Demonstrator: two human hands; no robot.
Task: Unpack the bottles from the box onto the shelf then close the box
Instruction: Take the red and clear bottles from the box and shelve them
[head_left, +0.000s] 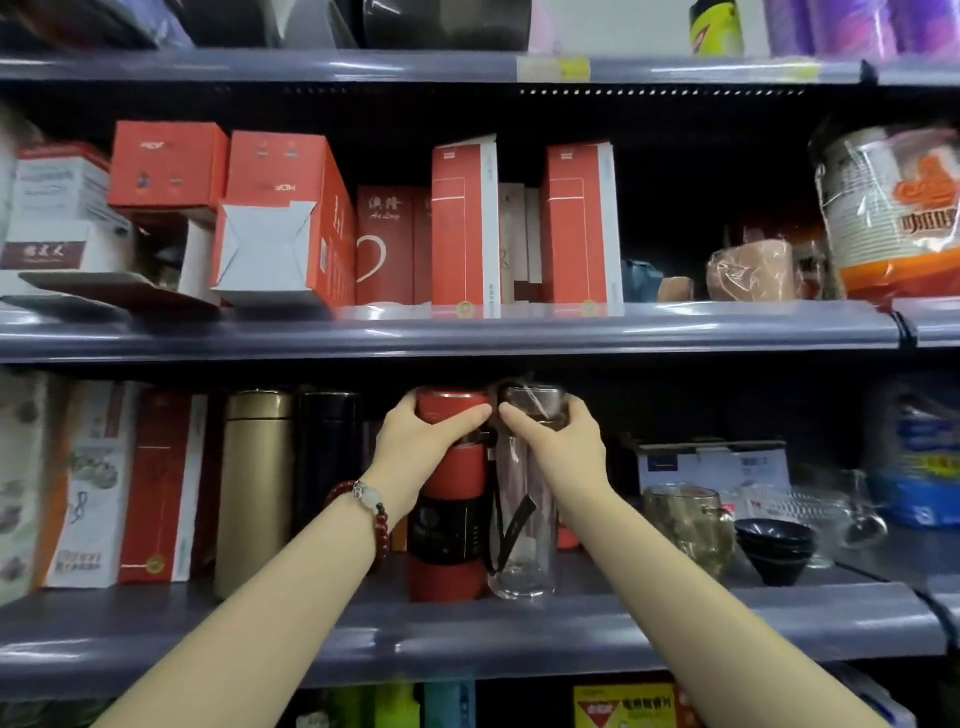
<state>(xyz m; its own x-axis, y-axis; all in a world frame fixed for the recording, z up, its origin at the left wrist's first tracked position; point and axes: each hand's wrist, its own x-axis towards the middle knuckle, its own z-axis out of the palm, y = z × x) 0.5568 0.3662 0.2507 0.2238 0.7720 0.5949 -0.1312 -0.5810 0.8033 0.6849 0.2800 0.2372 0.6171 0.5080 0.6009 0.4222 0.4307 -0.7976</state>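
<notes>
You're mid-placement: left hand (423, 441) grips the red cylindrical flask (451, 499), right hand (558, 441) grips the clear glass bottle (524, 519), both upright and touching on the grey shelf (675, 623). Next, let go and withdraw. Left of your fingers, a gold metal flask (254, 488); right, a glass mug (685, 525) near.

Bright, even overhead light falls on the front of the shelving, leaving white streaks of glare along the glossy shelf edge (467, 332) while the recesses behind the goods sink into deep shadow. The wide-angle lens bows the shelves at the frame's edges, where the side items smear into soft blur.
</notes>
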